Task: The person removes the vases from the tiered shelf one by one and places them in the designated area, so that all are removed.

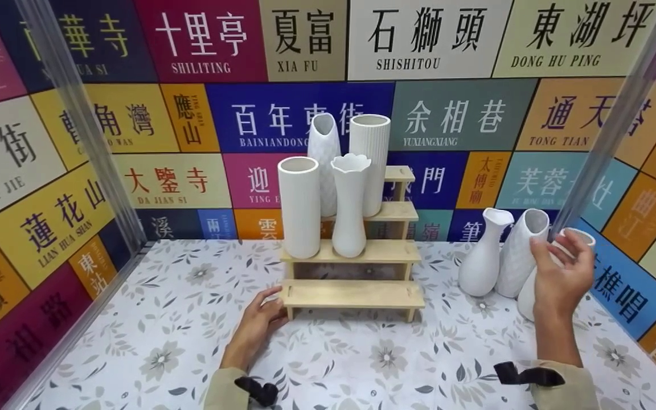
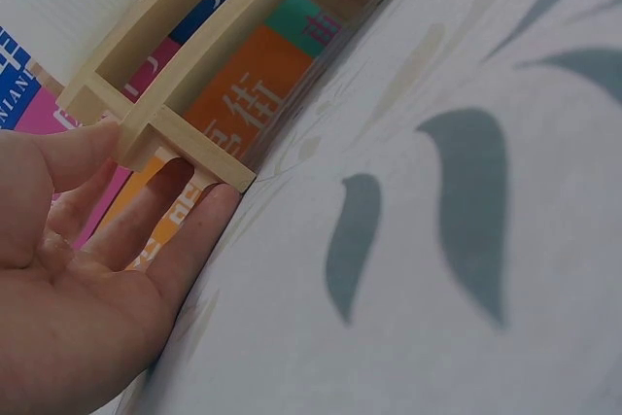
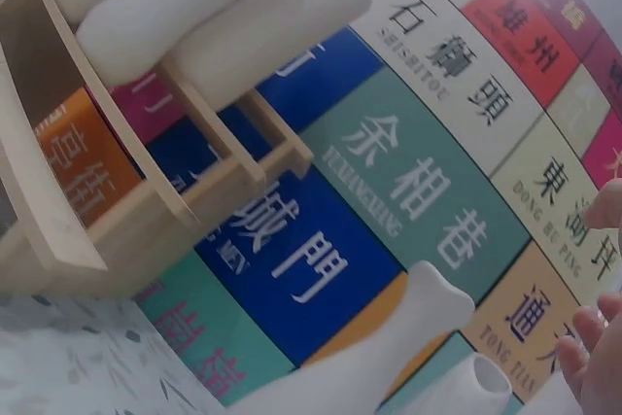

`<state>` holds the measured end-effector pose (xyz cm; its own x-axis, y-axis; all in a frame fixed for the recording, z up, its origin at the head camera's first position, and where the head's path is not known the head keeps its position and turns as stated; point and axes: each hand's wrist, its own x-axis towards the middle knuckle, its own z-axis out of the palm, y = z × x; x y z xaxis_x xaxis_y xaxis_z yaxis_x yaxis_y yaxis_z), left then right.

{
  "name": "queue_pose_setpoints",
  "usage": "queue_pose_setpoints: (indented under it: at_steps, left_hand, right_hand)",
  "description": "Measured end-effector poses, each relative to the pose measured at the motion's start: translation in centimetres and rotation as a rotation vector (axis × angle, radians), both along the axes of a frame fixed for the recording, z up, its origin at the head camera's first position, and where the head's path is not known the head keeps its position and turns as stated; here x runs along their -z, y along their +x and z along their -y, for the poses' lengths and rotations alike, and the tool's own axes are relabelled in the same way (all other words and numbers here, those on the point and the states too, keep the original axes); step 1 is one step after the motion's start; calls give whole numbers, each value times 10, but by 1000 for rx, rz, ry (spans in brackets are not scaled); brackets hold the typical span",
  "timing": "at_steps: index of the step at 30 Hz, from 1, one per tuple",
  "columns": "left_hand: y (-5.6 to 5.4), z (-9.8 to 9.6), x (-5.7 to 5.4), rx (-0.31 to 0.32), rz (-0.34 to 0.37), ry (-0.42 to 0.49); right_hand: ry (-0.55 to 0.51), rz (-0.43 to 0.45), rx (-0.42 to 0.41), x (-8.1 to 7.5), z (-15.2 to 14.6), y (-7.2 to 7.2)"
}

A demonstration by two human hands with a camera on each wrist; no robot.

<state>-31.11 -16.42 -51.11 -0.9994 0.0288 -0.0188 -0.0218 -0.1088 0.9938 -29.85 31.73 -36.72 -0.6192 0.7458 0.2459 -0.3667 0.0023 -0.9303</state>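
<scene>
My left hand (image 1: 262, 313) grips the left end of the lowest step on a pale wooden tiered stand (image 1: 353, 293). In the left wrist view, its thumb lies at the step's corner and its fingers by the leg. The second step bears a ribbed white cylinder vase (image 1: 299, 210) and a scalloped-rim vase (image 1: 349, 210). One step higher stand a slant-rimmed vase (image 1: 324, 145) and another ribbed cylinder (image 1: 370, 165). My right hand (image 1: 564, 279), fingers bent and spread, is by a white vase (image 1: 527, 296) at the right, partly hiding it; contact cannot be told.
Beside that vase stand a textured slant-rimmed vase (image 1: 521, 256) and a narrow-necked vase (image 1: 484, 256). Leaf-patterned white cloth (image 1: 163, 359) covers the table. Colourful sign-covered walls (image 1: 299, 119) rise behind and at both sides, with clear corner posts (image 1: 624, 97).
</scene>
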Motion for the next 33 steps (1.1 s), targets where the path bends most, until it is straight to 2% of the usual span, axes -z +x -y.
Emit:
queue_pose_setpoints:
  at_steps: [5, 10, 19, 24, 33]
  left_hand:
    - [-1, 2, 1, 13, 4, 10]
    - [-1, 2, 0, 15, 14, 12]
    - [-3, -4, -2, 10, 26, 10]
    - [-2, -4, -1, 7, 26, 12]
    - [-1, -1, -1, -5, 35, 6]
  right_hand:
    - [143, 76, -87, 1, 22, -3]
    - [263, 167, -215, 0, 43, -4]
    - [445, 118, -408, 5, 74, -4]
    - [457, 95, -535, 5, 90, -9]
    - [508, 106, -677, 6, 122, -36]
